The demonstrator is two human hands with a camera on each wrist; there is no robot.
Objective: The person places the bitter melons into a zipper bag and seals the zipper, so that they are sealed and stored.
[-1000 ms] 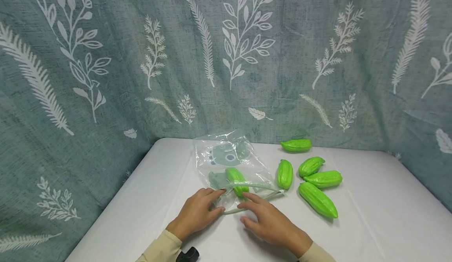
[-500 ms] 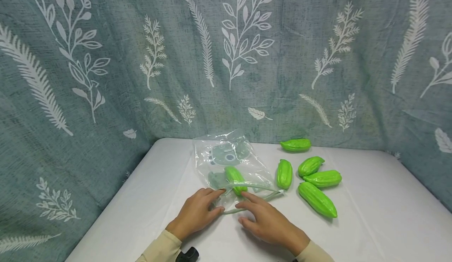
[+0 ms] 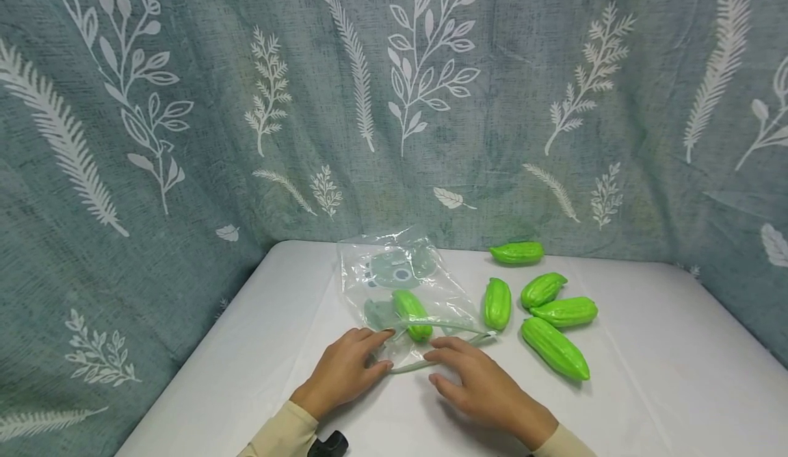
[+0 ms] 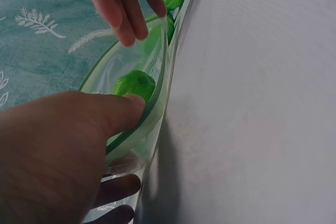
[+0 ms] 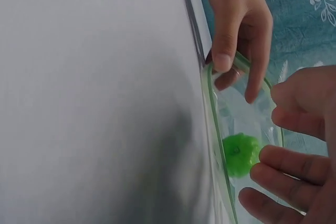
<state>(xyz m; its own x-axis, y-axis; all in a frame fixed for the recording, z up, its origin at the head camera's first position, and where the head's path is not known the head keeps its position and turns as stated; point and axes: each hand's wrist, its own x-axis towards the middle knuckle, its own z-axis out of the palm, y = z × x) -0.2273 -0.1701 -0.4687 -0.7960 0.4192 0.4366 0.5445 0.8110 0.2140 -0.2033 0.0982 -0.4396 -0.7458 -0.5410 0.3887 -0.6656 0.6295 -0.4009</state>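
A clear zip bag (image 3: 443,299) with a green edge and a printed cartoon lies flat, its mouth facing me and parted. Inside it, a bright green ridged bitter melon (image 3: 411,310) lies with its blunt end toward the mouth, as the right wrist view shows too. My left hand (image 3: 345,371) grips the bag's left edge at the mouth, thumb and fingers on either side of the rim. My right hand (image 3: 486,382), holding nothing, hovers by the mouth's right side with fingers spread and slightly bent. In the left wrist view the melon (image 4: 134,83) shows just beyond my thumb.
Several more bitter melons lie loose on the white table to the right: one near the bag (image 3: 496,304), one at the back (image 3: 517,253) and a cluster beside them (image 3: 555,349). A teal leaf-patterned curtain (image 3: 492,135) stands close behind the table.
My right hand has drawn a little to the right, away from the melon's end. The left hand keeps its place on the bag, and the melons stay where they were.
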